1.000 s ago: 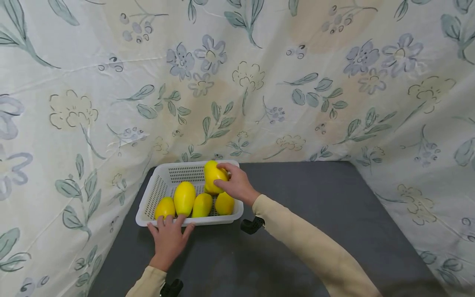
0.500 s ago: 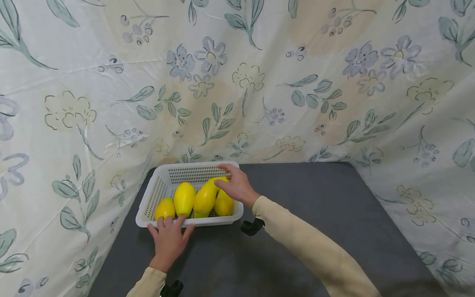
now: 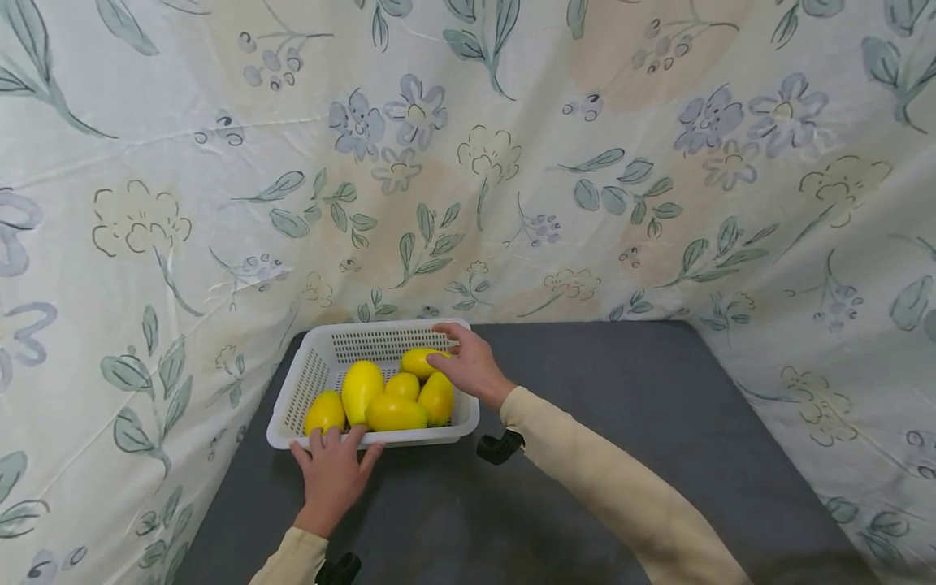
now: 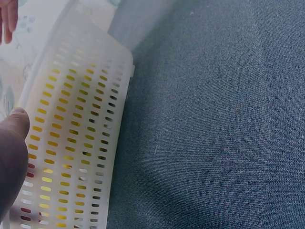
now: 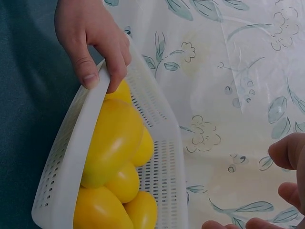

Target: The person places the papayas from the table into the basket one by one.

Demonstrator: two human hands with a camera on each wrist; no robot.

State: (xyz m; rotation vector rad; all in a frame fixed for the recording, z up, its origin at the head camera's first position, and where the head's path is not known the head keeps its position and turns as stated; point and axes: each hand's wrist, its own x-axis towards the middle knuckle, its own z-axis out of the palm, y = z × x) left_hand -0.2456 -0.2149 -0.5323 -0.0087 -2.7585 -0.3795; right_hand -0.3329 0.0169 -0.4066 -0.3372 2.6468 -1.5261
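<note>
Several yellow mangoes lie in a white perforated plastic basket (image 3: 431, 439). One mango (image 3: 396, 413) lies sideways along the front wall, beside a large mango (image 3: 362, 388) that points toward the back. My left hand (image 3: 332, 479) grips the front rim, its fingers over the edge inside and its thumb (image 4: 16, 123) against the outer wall. Over the right end of the basket is my right hand (image 3: 474, 366), fingers loosely bent and apart. The right wrist view shows these fingers (image 5: 288, 150) holding nothing. Part of a back mango (image 3: 420, 362) is hidden behind the right thumb.
The basket stands at the back left of a dark cloth-covered table (image 3: 585, 422). A floral curtain (image 3: 497, 203) hangs behind the table and along both sides.
My right hand has let go of a mango, which dropped and rolled toward the front of the basket. The mangoes on the right have shifted. My left hand has stayed on the rim.
</note>
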